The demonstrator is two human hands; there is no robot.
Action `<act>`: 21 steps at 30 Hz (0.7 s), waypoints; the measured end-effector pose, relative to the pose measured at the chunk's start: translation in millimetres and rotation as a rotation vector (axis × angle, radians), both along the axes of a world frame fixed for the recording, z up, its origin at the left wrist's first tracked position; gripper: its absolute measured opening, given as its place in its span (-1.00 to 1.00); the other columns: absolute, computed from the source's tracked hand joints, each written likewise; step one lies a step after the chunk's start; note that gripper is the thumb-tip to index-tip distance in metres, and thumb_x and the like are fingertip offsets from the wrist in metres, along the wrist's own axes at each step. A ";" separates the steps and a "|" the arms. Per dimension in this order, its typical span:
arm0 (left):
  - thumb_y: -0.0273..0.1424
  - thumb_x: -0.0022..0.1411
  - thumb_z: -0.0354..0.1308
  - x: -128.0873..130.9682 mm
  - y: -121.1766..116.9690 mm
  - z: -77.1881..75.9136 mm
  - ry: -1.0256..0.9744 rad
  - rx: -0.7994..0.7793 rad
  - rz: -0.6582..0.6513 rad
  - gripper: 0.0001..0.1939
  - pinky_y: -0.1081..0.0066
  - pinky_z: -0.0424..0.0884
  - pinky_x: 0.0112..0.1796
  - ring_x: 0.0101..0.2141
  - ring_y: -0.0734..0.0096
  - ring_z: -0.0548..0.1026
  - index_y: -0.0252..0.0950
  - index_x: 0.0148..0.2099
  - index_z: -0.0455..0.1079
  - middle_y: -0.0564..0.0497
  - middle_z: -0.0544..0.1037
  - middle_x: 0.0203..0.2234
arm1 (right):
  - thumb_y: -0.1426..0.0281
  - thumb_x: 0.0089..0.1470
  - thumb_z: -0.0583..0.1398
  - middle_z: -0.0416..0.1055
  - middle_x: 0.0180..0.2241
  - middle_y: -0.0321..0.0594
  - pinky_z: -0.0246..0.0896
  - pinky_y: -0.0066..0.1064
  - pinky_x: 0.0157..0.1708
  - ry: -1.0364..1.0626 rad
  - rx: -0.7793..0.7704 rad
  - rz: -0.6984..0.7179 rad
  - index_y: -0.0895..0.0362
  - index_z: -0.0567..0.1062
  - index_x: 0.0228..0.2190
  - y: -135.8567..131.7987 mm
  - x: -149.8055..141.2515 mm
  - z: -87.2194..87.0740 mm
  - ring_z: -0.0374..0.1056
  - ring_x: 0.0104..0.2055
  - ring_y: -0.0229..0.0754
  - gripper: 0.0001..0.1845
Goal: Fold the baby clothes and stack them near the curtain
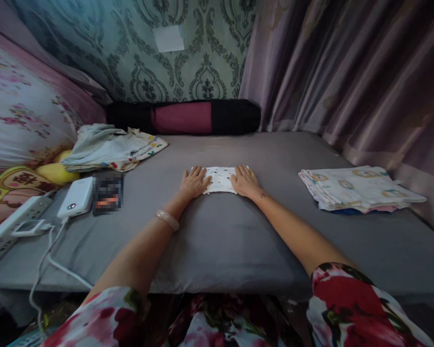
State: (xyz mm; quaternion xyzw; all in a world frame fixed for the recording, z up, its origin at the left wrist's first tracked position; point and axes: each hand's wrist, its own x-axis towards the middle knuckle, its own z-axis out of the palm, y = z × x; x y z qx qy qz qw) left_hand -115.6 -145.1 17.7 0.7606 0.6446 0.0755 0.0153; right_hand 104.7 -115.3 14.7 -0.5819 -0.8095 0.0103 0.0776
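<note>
Lying flat on the sheet, at the centre of the head view, the cloth is white with small dark marks. Its long axis runs from nine to three o'clock, with one long edge facing twelve and the other facing six. The near edge is slightly uneven at the corner by the left hand. That hand is open, palm down, on the nine o'clock end, fingers pointing to about one. The right hand is likewise open and palm down on the three o'clock end, fingers towards eleven. Neither grips.

Clock positions are taken from the cloth. A stack of printed fabric lies well apart at three. Rumpled clothes lie at ten. A white power bank sits close to nine, and a power strip and white cable are towards eight. A black and maroon roll bounds the far side between ten and one, and a curtain hangs from one round to three. The left forearm crosses the sheet towards seven, the right towards four.

Both short ends of the cloth are partly covered by the hands. The item beside the power bank is pixelated and cannot be identified. The strip is cut off by the frame. The print on the cloth is too small to make out.
</note>
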 end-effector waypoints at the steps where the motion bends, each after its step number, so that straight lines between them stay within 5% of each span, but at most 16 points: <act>1: -0.07 0.40 -0.35 -4.1 0.5 -1.3 -0.002 -0.004 -0.002 -0.37 -0.10 -0.07 0.25 0.33 0.07 0.02 -0.26 0.34 0.10 -0.17 0.15 0.32 | 0.25 0.29 -0.17 0.07 0.30 0.12 -0.21 -0.12 0.31 0.001 -0.002 0.007 0.42 0.20 0.23 0.0 3.2 0.5 -0.07 0.36 0.06 -0.35; 13: -0.06 0.39 -0.31 -30.9 2.8 -4.0 -0.059 -0.087 -0.006 -0.35 -0.06 -0.10 0.26 0.34 0.08 -0.02 -0.24 0.38 0.02 -0.13 0.05 0.36 | 0.20 0.28 -0.16 -0.04 0.33 0.21 -0.15 -0.08 0.28 0.017 -0.010 -0.013 0.42 0.09 0.27 -2.7 34.5 -4.6 -0.05 0.34 0.11 -0.30; 21: -0.11 0.41 -0.29 -10.6 4.0 15.7 0.013 0.016 -0.057 -0.41 -0.09 -0.13 0.26 0.33 0.07 0.00 -0.28 0.34 0.09 -0.19 0.16 0.31 | 0.20 0.31 -0.18 -0.07 0.35 0.12 -0.33 0.12 0.29 0.016 0.028 0.010 0.28 0.13 0.27 -4.5 18.8 18.7 -0.17 0.38 0.12 -0.36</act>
